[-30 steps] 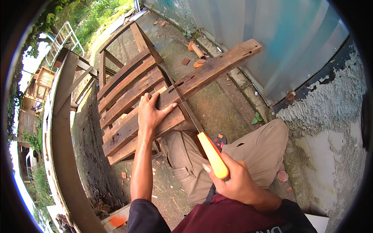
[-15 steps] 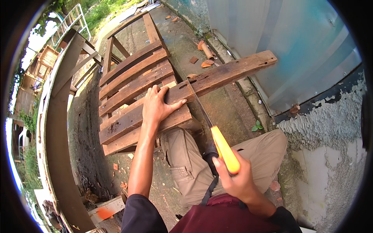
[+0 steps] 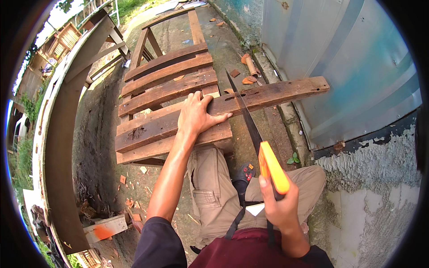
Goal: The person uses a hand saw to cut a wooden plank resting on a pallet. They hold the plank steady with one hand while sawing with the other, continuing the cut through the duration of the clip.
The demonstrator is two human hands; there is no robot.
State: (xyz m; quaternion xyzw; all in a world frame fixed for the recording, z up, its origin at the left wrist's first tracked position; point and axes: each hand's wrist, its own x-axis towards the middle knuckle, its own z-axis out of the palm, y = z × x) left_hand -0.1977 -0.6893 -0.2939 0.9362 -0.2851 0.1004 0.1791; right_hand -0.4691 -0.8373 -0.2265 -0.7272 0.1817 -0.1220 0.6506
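A long dark-brown wooden plank (image 3: 281,91) lies across a slatted wooden bench (image 3: 172,90), its right end sticking out past the bench. My left hand (image 3: 195,115) bears down on the plank, fingers curled toward its far edge and thumb stretched along the near side. In my right hand (image 3: 281,203) is the yellow-orange handle of a handsaw (image 3: 252,127). The saw's dark blade crosses the plank just beyond the bench's right side, to the right of my left thumb, with the tip pointing away from me. How deep the teeth sit in the wood I cannot tell.
To the right stands a bluish metal sheet wall (image 3: 304,58) above rough plaster. A long curved-looking wooden frame (image 3: 67,147) runs along the left. Wood scraps, dry leaves and a paint-marked board (image 3: 105,228) lie on the ground. My bent leg (image 3: 208,187) is close under the bench.
The saw has slid forward, away from me, so more blade shows past the plank's far edge. My left hand keeps its place on the plank. The whole view has shifted slightly.
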